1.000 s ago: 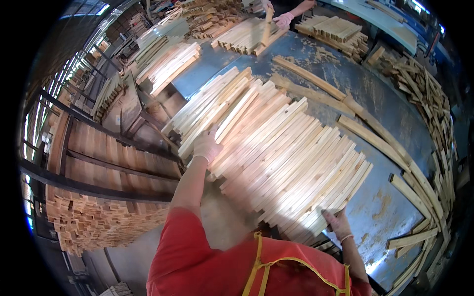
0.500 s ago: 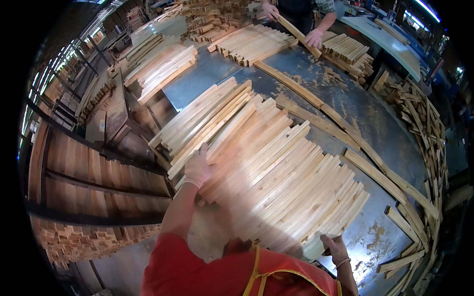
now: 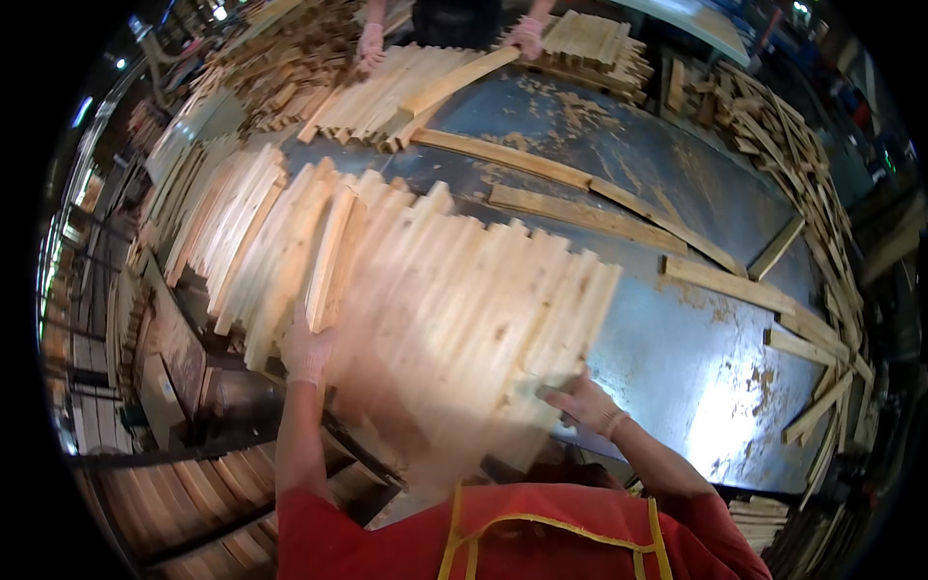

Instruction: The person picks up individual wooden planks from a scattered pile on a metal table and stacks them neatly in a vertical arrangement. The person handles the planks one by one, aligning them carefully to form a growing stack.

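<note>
A wide row of pale wooden strips (image 3: 474, 309) lies side by side before me, its lower part smeared by motion. My left hand (image 3: 307, 350), in a light glove, is closed at the near end of a strip that stands higher than its neighbours (image 3: 333, 256). Its fingers are partly hidden against the wood. At the row's near right corner my right hand (image 3: 586, 404), gloved with dark fingertips, is closed on the edge of the outermost strips. More strips (image 3: 280, 256) lie to the left of my left hand.
Across the metal table (image 3: 667, 377), a co-worker's gloved hands (image 3: 527, 37) touch a plank (image 3: 459, 82) and another row of strips (image 3: 372, 92). Long battens (image 3: 590, 217) lie across the tabletop. Scrap wood (image 3: 783, 145) is heaped along the right edge; a slatted rack (image 3: 193, 503) stands lower left.
The row of strips has swung to point more straight away from me and shifted left, both hands moving with it. My view has turned right. The co-worker's plank now lies over the far row.
</note>
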`<action>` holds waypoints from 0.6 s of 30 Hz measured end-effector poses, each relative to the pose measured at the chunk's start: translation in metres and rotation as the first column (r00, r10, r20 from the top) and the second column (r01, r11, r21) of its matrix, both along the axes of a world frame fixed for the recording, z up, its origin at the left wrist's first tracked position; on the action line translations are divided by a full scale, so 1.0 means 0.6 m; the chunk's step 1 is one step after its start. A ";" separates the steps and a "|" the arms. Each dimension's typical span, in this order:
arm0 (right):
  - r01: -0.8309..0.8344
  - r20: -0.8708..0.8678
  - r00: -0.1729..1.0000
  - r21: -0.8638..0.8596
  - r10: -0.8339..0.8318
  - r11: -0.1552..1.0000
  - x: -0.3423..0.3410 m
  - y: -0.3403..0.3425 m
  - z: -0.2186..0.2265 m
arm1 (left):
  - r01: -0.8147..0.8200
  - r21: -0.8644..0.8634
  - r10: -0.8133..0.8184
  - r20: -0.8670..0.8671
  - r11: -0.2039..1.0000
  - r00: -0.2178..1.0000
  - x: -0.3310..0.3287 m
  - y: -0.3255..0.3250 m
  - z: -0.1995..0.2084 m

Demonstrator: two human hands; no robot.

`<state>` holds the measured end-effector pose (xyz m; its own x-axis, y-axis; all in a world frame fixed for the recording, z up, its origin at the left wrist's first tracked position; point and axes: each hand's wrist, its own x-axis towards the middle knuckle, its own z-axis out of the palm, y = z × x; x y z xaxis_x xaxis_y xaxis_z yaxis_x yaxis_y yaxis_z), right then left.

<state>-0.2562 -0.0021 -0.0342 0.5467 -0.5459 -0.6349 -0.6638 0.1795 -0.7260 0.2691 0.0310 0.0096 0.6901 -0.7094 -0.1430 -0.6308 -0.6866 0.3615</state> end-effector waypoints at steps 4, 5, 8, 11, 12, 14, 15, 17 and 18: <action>-0.236 0.007 0.965 -0.401 0.261 0.885 0.079 -0.020 -0.090 | 0.276 -0.277 -0.246 0.137 0.921 0.960 -0.080 0.034 -0.032; -0.214 0.016 0.970 -0.416 0.242 0.884 0.088 -0.024 -0.123 | 0.258 -0.279 -0.245 0.081 0.925 0.966 -0.118 0.044 -0.033; -0.047 0.082 0.995 -0.067 0.052 0.997 0.092 -0.060 -0.092 | 0.146 -0.176 -0.152 -0.023 0.974 0.988 -0.212 0.094 -0.036; -0.188 0.177 0.963 -0.087 0.201 0.978 0.025 -0.130 -0.044 | 0.045 0.089 -0.051 0.067 0.995 0.997 -0.256 0.150 -0.006; -0.144 0.096 0.982 -0.164 0.161 0.976 -0.003 -0.173 -0.016 | 0.029 0.120 -0.042 0.113 0.992 0.993 -0.256 0.177 -0.015; 0.006 -0.123 0.991 -0.385 -0.058 0.923 -0.074 -0.274 0.026 | 0.003 0.147 -0.033 0.202 0.989 0.979 -0.260 0.216 -0.032; 0.039 -0.206 0.964 -0.524 -0.170 0.851 -0.124 -0.332 0.035 | 0.040 0.179 -0.083 0.235 0.983 0.968 -0.267 0.219 -0.030; -0.066 -0.297 0.918 -0.767 -0.262 0.638 -0.243 -0.436 0.011 | 0.104 0.253 -0.178 0.290 0.962 0.940 -0.291 0.229 -0.019; -0.150 -0.330 0.891 -0.862 -0.312 0.484 -0.310 -0.482 -0.014 | 0.151 0.414 -0.236 0.162 0.898 0.958 -0.322 0.203 0.024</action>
